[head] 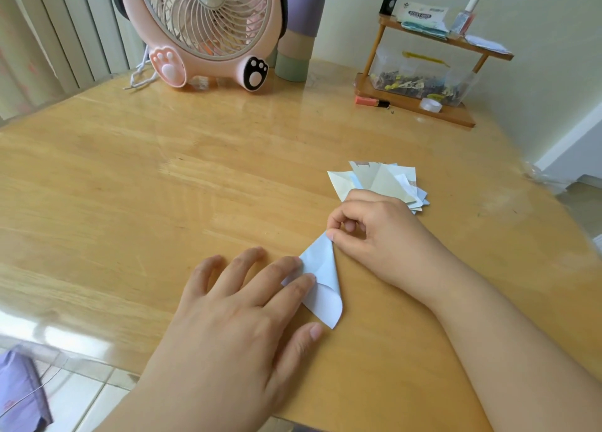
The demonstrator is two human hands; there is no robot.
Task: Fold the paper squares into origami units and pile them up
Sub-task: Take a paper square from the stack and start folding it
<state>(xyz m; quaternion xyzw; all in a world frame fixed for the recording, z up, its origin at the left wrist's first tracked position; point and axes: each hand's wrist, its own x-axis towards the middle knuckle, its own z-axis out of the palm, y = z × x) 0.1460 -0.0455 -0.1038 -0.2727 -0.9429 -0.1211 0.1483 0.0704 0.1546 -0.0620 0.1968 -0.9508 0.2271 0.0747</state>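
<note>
A pale blue paper square (322,285), partly folded over into a pointed shape, lies on the wooden table (163,187) near its front edge. My left hand (241,304) lies flat with straight fingers, and its index and middle fingertips press the paper's left side down. My right hand (374,233) pinches the paper's upper tip between thumb and index finger. Just beyond the right hand sits a pile of folded paper units (378,184) in cream, white and pale blue, partly hidden by the knuckles.
A pink desk fan (208,31) with paw feet stands at the back, a purple and green bottle (299,31) beside it. A small wooden shelf (420,102) with a clear box, tape roll and notes is at the back right. The table's edge runs along the right.
</note>
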